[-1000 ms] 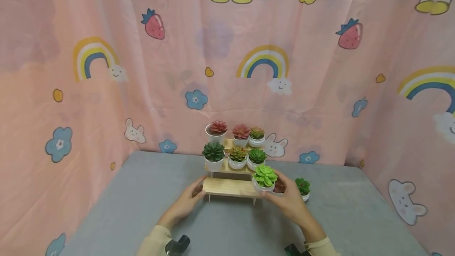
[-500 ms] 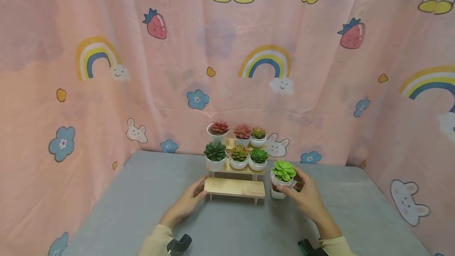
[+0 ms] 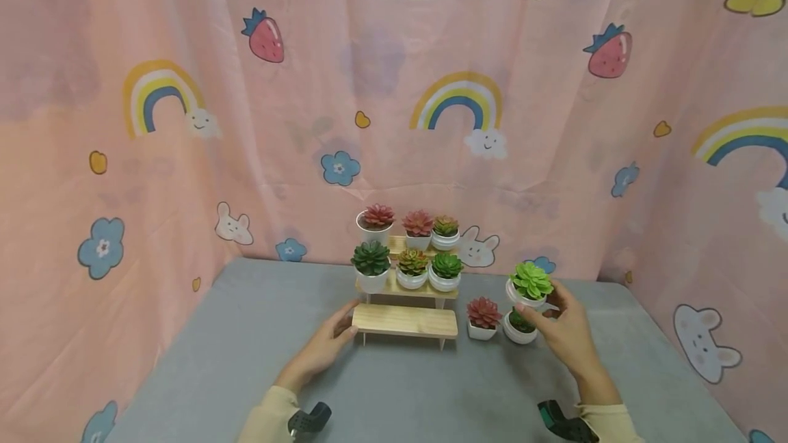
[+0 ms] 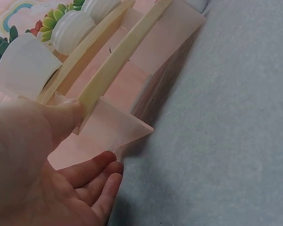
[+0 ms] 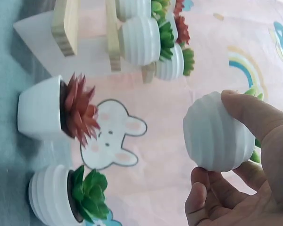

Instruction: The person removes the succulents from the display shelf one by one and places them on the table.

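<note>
My right hand [image 3: 569, 333] pinches a white ribbed pot with a bright green succulent [image 3: 532, 281] between thumb and fingers, held up off the table. In the right wrist view the pot [image 5: 217, 134] is tipped sideways by the camera angle. My left hand [image 3: 323, 346] grips the left end of a tiered wooden plant stand [image 3: 403, 322]; in the left wrist view its thumb [image 4: 66, 117] lies on the board's end, several fingers curl near the pale side support, and the index finger is hidden. The stand's lowest board bears no pot.
Potted succulents fill the upper two tiers, among them a dark green one [image 3: 371, 258] and a red one [image 3: 378, 216]. Right of the stand, a red succulent in a square pot [image 3: 483, 318] and a green one in a round pot [image 3: 520, 327] stand on the grey table [image 3: 265, 292].
My right hand has lifted the bright green succulent from the lowest board's right end and carried it right, past the red one, above the green one. My left hand stays at the stand.
</note>
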Demonstrator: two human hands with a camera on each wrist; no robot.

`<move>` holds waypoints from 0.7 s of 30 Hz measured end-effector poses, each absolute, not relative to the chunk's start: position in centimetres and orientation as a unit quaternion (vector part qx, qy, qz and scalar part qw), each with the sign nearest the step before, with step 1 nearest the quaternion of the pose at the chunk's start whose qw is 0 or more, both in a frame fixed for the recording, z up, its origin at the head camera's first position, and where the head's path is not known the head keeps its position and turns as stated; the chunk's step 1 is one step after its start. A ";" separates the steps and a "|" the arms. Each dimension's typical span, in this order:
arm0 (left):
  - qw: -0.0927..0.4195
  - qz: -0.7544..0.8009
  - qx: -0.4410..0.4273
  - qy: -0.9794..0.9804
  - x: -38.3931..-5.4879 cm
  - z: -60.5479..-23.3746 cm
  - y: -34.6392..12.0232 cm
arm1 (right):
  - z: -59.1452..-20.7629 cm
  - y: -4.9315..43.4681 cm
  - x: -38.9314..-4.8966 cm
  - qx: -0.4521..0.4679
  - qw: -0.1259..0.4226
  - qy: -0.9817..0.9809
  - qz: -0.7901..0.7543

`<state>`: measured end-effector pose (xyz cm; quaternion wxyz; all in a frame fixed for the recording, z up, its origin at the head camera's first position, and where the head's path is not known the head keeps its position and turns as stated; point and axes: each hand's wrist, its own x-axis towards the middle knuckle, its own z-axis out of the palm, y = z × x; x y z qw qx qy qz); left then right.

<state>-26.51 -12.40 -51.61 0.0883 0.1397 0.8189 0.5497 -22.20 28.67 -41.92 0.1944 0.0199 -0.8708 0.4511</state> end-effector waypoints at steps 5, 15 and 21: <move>0.090 0.554 0.133 0.817 -26.4 -51.5 -12.2 | -42.4 30.1 -22.3 -0.007 0.187 -0.875 0.446; 0.087 0.557 0.143 0.814 -26.4 -51.7 -12.2 | -43.7 32.7 -22.6 -0.074 0.197 -0.877 0.433; 0.090 0.557 0.139 0.814 -26.4 -51.7 -12.3 | -44.6 34.0 -22.7 -0.118 0.166 -0.879 0.431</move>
